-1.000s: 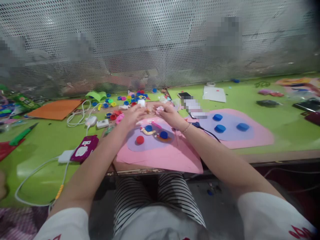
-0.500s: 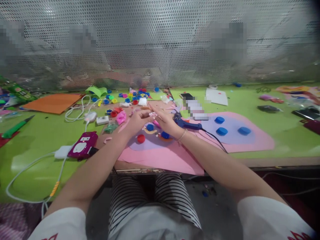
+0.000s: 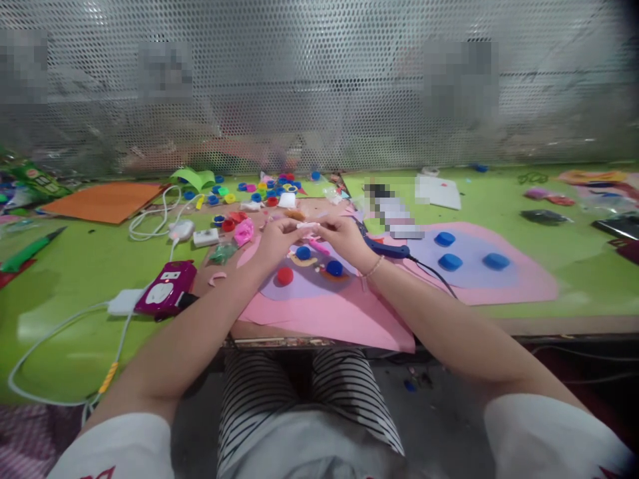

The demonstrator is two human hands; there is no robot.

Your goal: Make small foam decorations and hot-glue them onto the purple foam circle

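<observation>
A small pale pink piece (image 3: 308, 229) is pinched between the fingertips of my left hand (image 3: 279, 238) and my right hand (image 3: 344, 241). Both hands are above the far part of a lilac shape (image 3: 299, 286) lying on pink sheet (image 3: 319, 318). On the lilac shape are a red cap (image 3: 285, 276) and two blue caps (image 3: 303, 253), the right one on an orange-brown curved piece. A bright pink strip (image 3: 319, 247) lies just below the fingertips. Beside my right wrist rests a dark blue corded tool (image 3: 387, 248).
Several coloured caps (image 3: 256, 197) are scattered beyond my hands. A magenta power socket (image 3: 167, 289) with white cables is at left. Another pink and lilac shape (image 3: 534, 279) with three blue caps lies at right. A metal mesh (image 3: 299, 86) stands behind.
My right hand has drawn back from over the left fingers, and its fingers have closed on the pale pink piece, which now shows between both hands.
</observation>
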